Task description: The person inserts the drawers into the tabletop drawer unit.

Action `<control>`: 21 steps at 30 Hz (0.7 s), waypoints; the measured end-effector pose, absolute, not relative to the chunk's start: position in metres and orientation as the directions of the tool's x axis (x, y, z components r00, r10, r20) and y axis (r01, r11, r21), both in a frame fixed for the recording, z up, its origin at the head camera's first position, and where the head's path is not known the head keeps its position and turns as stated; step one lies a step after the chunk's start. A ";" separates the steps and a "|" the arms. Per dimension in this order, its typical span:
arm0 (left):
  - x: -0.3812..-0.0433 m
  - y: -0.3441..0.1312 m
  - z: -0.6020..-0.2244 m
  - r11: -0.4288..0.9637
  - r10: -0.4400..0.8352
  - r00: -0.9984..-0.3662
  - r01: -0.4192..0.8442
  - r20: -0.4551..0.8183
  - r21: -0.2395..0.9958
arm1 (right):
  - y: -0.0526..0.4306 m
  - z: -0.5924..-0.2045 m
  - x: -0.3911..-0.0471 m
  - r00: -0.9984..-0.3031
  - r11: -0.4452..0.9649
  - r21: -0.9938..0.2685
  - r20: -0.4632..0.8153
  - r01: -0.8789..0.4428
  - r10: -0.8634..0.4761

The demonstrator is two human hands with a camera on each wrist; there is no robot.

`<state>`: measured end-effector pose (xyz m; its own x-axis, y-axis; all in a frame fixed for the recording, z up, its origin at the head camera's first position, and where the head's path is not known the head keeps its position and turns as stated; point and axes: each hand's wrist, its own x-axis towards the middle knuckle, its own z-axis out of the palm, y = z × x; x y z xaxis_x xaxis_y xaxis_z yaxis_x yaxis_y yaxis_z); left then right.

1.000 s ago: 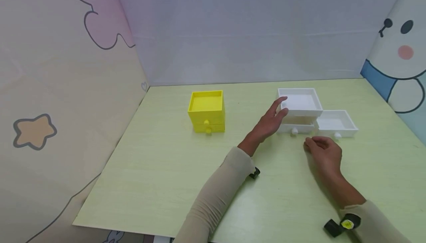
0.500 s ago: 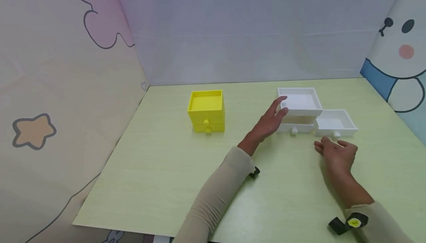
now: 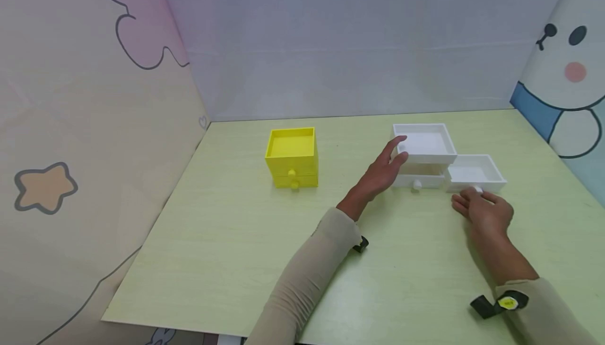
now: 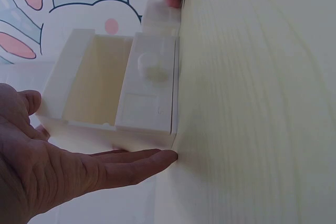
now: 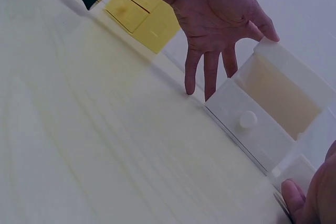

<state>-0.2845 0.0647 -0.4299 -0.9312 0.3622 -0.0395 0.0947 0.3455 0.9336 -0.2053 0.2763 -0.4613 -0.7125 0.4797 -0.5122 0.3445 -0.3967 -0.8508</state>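
Note:
A small white drawer cabinet (image 3: 425,158) stands at the right of the table, its upper slot bare and its lower drawer (image 4: 147,85) pushed in. My left hand (image 3: 379,177) rests against its left side, fingers straight, the thumb near the top front edge. The loose white drawer (image 3: 474,169) lies on the table right beside the cabinet; nothing shows inside it. At its front, my right hand (image 3: 487,211) bends thumb and fingers about the small round knob (image 3: 478,189), which they partly cover.
A yellow two-drawer cabinet (image 3: 292,158) stands to the left, both drawers in. The pale green table (image 3: 212,240) meets a plain cloth wall (image 3: 331,45) at the back and printed cloth at the sides. A dark strap (image 3: 501,304) is on my right wrist.
My right hand has moved right and slightly forward, from before the cabinet to the loose drawer's knob. The left hand, both cabinets and the loose drawer have stayed put.

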 end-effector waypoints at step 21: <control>-0.287 0.065 -0.432 0.342 0.367 -0.930 0.104 -0.030 0.934 | 0.286 -0.458 -0.207 -0.733 -0.536 -0.801 -0.529 0.265 0.429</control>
<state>-0.2868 0.0649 -0.4324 -0.9298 0.3667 -0.0303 0.1042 0.3416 0.9341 -0.2068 0.2864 -0.4578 -0.7326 0.4285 -0.5288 0.2650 -0.5361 -0.8015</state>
